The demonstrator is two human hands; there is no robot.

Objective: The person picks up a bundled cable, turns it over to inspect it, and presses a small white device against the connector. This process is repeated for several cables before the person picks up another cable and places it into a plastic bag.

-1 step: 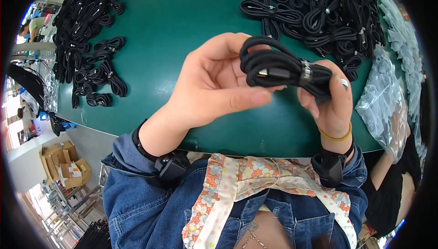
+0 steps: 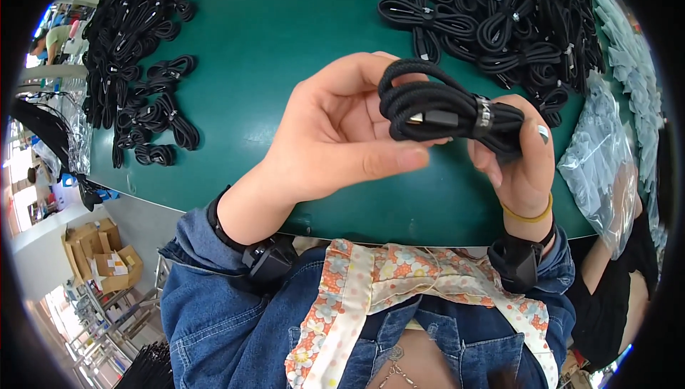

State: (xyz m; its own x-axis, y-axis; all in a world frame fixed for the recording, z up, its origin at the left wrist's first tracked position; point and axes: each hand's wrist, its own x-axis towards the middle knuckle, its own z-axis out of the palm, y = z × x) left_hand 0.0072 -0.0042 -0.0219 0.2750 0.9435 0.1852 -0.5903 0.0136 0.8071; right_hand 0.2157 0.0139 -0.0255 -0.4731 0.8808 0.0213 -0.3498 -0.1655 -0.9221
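Note:
A coiled black braided cable [image 2: 432, 100] is held up above the table, with a dark strap round its middle and a metal plug showing in its coils. My right hand [image 2: 526, 150] is closed on the cable's right end, thumb in front, with a small white tag beside the thumb. Round the cable's left end, my left hand [image 2: 335, 129] is cupped, its thumb stretched out below and its fingers apart. Some left fingertips are behind the coils, so whether they touch the cable is hidden.
The green table [image 2: 250, 47] bears a large heap of bundled black cables [image 2: 499, 14] at the far right and another heap [image 2: 132, 47] along its left. Clear plastic bags [image 2: 599, 161] lie at the right edge, near another person's arm [image 2: 599, 264]. Cardboard boxes [image 2: 107, 253] stand at lower left.
Both hands and the cable have shifted very slightly to the right. The grip looks the same.

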